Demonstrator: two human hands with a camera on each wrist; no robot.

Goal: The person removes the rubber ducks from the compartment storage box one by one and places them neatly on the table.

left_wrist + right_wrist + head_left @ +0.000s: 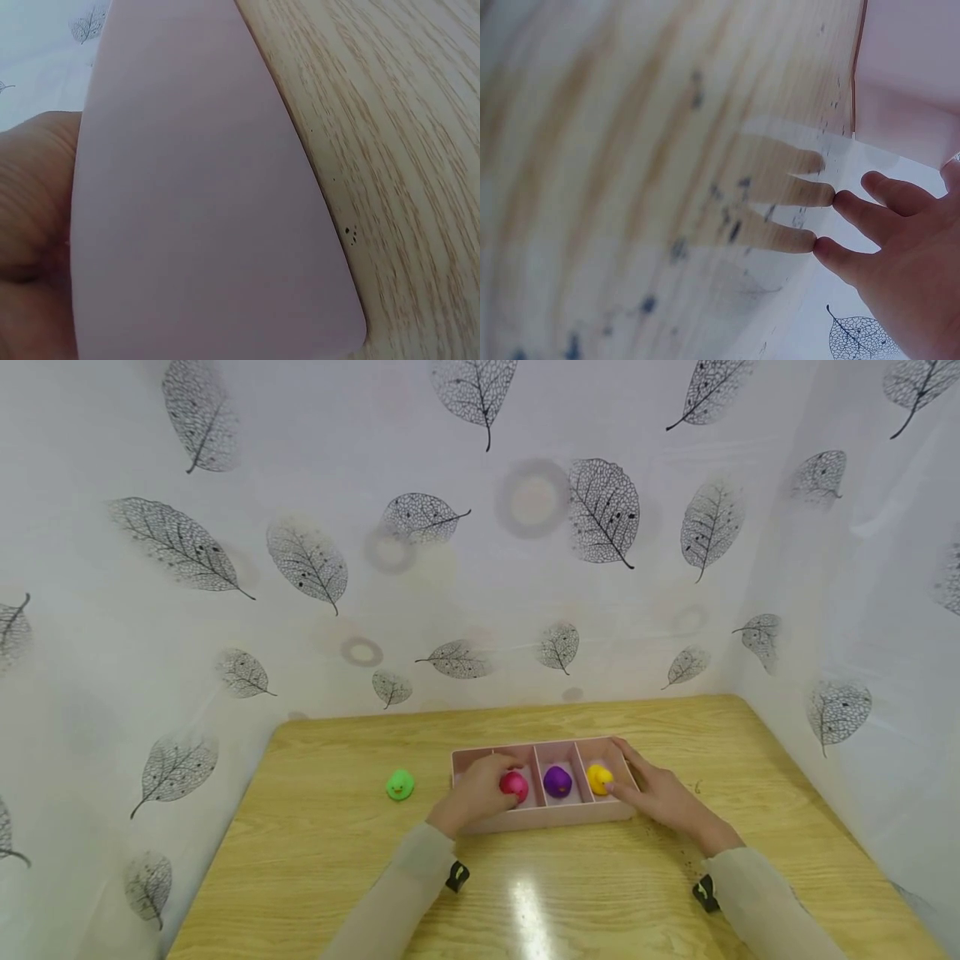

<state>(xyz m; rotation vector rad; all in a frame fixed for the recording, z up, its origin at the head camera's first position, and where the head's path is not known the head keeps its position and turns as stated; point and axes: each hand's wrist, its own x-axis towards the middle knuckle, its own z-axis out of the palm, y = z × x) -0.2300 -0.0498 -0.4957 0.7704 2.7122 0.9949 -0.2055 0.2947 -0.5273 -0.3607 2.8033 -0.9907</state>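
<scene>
A pink divided box (555, 817) lies lengthwise on the table. My left hand (478, 785) reaches over its left part and pinches a dark pink toy duck (514, 786) between thumb and fingers. Beside that, a purple toy duck (557, 782) sits in its own compartment, and a yellow toy duck (599, 779) is in the rightmost one. My right hand (667, 795) holds the box's right end, thumb over the rim close to the yellow duck. Its other fingertips touch the tabletop in the right wrist view. The box wall (202, 195) hides most of my left hand in the left wrist view.
A green toy duck (400, 785) stands on the wooden table (337, 860), left of the box. White sheeting (360, 452) printed with leaves hangs behind the table and along both sides.
</scene>
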